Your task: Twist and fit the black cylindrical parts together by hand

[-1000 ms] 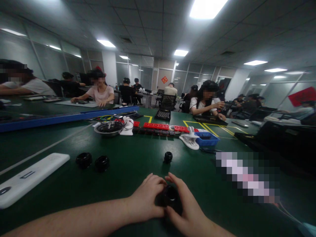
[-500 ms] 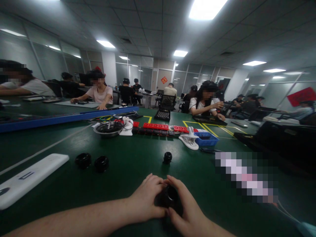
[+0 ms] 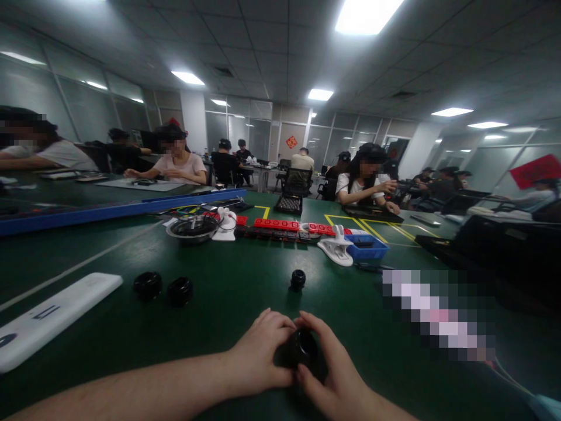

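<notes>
Near the table's (image 3: pixel 228 292) front edge, left hand (image 3: pixel 258 356) and right hand (image 3: pixel 333 374) are clamped together round a small black round part (image 3: pixel 302 349). Looks rigid, light moulded plastic, probably smooth; best gripped by the outer rim, fingers opposed. Three similar black parts (image 3: pixel 298 279) sit farther up the table.

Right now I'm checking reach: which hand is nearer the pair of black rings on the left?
Left. The left hand lies right of the pair of black rings; the right hand is farther right.

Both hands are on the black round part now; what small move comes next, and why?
Probably a small twist of the black part between the left hand and right hand: both sets of fingers close around it just above the green table, with similar parts lying apart.
</notes>
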`<action>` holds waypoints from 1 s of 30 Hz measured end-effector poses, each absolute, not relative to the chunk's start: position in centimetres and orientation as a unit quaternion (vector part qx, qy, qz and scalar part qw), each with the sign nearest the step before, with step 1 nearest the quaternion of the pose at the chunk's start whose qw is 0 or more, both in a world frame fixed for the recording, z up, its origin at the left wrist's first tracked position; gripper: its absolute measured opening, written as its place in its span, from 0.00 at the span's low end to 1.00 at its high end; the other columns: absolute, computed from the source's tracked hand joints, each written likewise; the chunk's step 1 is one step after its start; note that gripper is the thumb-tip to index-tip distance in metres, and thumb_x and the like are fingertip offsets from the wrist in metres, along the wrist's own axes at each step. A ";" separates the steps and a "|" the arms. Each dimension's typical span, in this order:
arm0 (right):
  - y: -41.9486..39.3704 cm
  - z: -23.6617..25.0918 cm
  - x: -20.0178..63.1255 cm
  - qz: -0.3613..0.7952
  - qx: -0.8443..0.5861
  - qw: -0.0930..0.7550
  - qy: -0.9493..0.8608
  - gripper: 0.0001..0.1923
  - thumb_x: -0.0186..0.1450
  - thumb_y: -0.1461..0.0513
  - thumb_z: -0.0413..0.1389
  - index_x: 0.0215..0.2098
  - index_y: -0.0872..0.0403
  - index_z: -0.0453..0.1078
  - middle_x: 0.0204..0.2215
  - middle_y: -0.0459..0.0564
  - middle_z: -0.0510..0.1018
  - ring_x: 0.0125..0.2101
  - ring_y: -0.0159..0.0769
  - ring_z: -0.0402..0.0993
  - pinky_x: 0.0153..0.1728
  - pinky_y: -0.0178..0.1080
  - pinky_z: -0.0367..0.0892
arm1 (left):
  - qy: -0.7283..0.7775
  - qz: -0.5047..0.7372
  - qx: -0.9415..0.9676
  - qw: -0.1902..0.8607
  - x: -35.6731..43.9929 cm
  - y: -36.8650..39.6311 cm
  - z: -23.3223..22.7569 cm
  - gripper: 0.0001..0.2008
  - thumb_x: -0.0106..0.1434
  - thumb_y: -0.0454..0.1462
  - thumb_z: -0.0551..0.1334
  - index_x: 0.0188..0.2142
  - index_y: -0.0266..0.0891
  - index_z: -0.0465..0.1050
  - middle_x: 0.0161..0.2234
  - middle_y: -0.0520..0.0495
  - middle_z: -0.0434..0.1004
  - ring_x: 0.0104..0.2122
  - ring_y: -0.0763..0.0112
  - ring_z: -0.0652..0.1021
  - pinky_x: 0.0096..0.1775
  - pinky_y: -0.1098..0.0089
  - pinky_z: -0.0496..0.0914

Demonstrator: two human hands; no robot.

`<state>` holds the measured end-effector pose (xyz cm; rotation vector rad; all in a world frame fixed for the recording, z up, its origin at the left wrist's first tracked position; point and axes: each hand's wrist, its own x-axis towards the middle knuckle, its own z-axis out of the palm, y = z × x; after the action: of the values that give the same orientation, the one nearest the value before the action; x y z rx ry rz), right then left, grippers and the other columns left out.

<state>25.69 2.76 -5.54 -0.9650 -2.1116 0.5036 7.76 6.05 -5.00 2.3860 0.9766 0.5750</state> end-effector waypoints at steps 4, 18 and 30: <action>2.9 -5.4 25.7 0.185 -0.382 0.373 -0.825 0.34 0.54 0.65 0.54 0.56 0.52 0.45 0.50 0.56 0.62 0.50 0.44 0.61 0.50 0.47 0.61 | 0.352 0.216 0.876 0.250 7.7 6.1 -5.2 0.19 0.46 0.41 0.67 0.38 0.41 0.70 0.42 0.48 0.67 0.44 0.61 0.67 0.53 0.56 0.51; 2.7 -4.8 25.6 0.174 -0.375 0.380 -0.828 0.30 0.53 0.68 0.52 0.53 0.52 0.50 0.48 0.55 0.64 0.48 0.43 0.63 0.48 0.44 0.62 | 0.360 0.199 0.877 0.250 7.7 6.1 -5.1 0.21 0.47 0.43 0.66 0.41 0.42 0.68 0.43 0.48 0.67 0.45 0.60 0.66 0.54 0.54 0.49; 2.7 -5.1 25.7 0.209 -0.363 0.373 -0.828 0.30 0.53 0.69 0.51 0.53 0.52 0.49 0.47 0.54 0.65 0.47 0.41 0.64 0.48 0.44 0.63 | 0.357 0.197 0.880 0.244 7.7 6.0 -5.0 0.23 0.48 0.43 0.66 0.44 0.42 0.67 0.43 0.48 0.67 0.45 0.61 0.67 0.54 0.55 0.50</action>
<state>25.66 2.69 -5.07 -0.9303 -2.1217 0.5358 7.74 6.00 -5.02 2.4029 0.9757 0.5393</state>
